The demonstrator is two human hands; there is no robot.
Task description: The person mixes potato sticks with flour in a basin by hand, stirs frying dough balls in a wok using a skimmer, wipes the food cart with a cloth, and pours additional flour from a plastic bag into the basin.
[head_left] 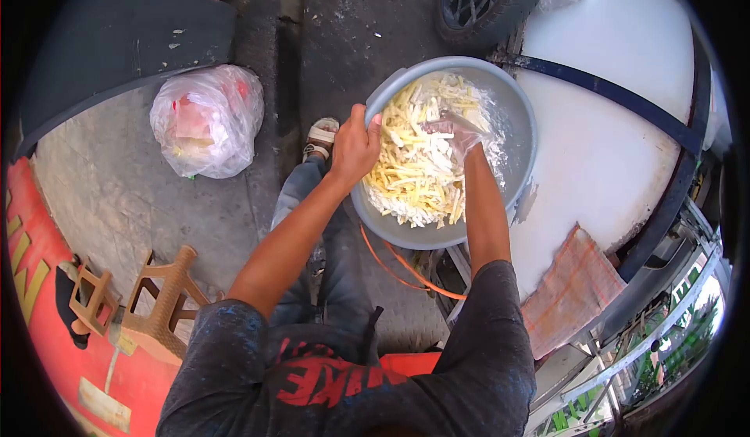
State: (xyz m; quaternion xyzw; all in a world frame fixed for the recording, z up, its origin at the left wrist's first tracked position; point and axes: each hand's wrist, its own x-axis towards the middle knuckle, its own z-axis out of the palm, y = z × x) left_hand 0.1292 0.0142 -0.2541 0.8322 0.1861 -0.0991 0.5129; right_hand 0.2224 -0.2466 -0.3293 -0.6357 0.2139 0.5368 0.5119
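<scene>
A large grey basin (522, 167) holds raw cut potato fries (414, 144) mixed with white flour (500, 124). My left hand (356, 148) is closed on the basin's left rim, thumb on the inside. Inside the basin, my right hand (461, 131) wears a clear plastic glove and reaches among the floured fries. Its fingers point to the left and are partly buried and blurred, so their grip does not show. Flour lies thicker along the basin's right inner wall and at the lower left of the heap.
Right of the basin is a white surface (601, 140) with dark bars and an orange checked cloth (574, 292). A wheel (488, 3) stands beyond the basin. On the left are a filled clear plastic bag (207, 121) and brown plastic stools (160, 304). An orange hose (402, 265) curves below the basin.
</scene>
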